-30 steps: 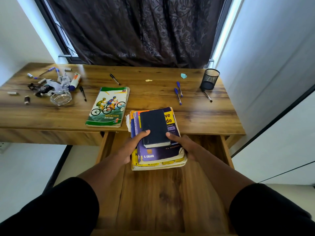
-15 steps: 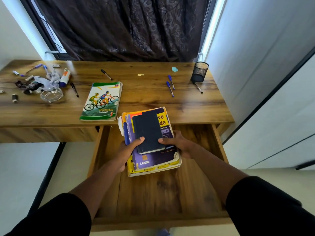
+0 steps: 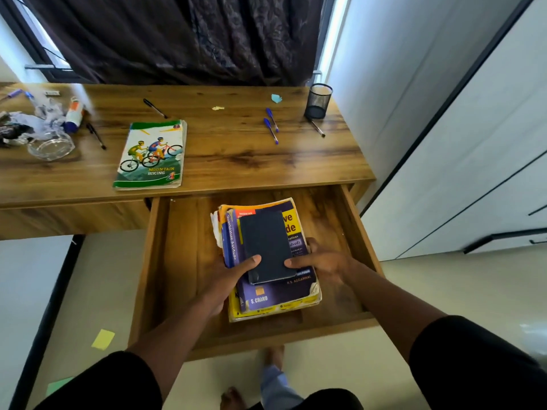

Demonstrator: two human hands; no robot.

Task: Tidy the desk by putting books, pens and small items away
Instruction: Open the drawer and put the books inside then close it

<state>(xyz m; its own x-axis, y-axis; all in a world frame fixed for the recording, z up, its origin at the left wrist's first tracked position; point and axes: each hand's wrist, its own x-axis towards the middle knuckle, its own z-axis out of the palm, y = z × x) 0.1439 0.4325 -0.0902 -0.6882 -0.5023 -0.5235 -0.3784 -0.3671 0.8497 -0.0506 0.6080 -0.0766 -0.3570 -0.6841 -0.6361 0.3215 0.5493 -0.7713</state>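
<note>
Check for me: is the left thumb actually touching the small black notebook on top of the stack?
Touching. The head view shows the left hand with its thumb lying on the black notebook, no gap between them.

— How is the light at my desk (image 3: 236, 155)?

— It is daylight. It enters beside the dark curtain (image 3: 177, 37), in bright strips that are overexposed. The wood near the left strip has a pale glare.

— And the shadows?

— Soft. Inside the drawer (image 3: 177, 261) it is darker, and my stack of books (image 3: 266, 303) makes a small shadow.

— Is it sharp?

— The middle, yes. My right hand (image 3: 322, 261) is a little blurred, and straight lines bend at the edges.
</note>
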